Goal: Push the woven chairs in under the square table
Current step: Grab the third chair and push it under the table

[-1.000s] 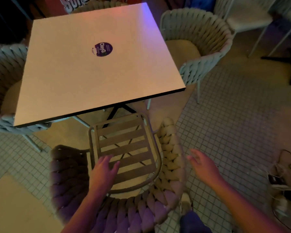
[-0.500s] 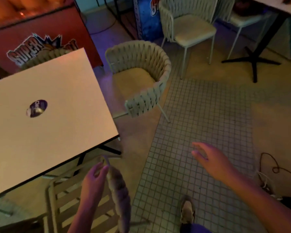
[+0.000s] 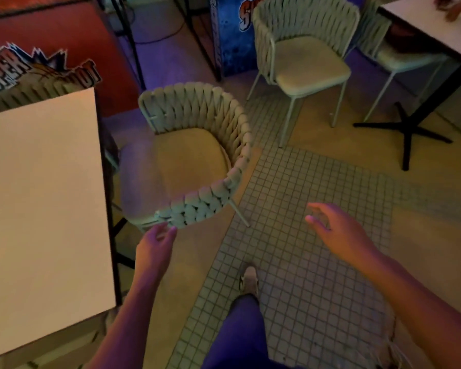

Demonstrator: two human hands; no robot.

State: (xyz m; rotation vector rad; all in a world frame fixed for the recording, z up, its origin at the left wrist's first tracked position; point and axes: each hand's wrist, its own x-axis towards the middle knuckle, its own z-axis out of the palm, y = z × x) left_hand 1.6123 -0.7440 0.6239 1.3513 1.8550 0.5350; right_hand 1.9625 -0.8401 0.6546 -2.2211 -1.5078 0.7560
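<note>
The square white table (image 3: 43, 198) fills the left of the head view. A pale woven chair (image 3: 218, 145) with a tan cushion stands at its right side, the seat partly out from the table edge. My left hand (image 3: 155, 246) is open, its fingertips just short of the chair's near woven arm end. My right hand (image 3: 336, 230) hovers open over the tiled floor, to the right of that chair and apart from it. The woven back of another chair (image 3: 35, 95) shows behind the table's far edge.
Another woven chair (image 3: 304, 49) stands further back by a second table (image 3: 431, 30) with a black cross foot (image 3: 405, 131). A blue cabinet (image 3: 229, 35) and a red machine (image 3: 51, 49) line the back. My shoe (image 3: 248, 280) is on the tiled floor.
My view has swung right from the near slatted chair to the chair at the table's right side. My left hand let go of the near chair and reached towards this one.
</note>
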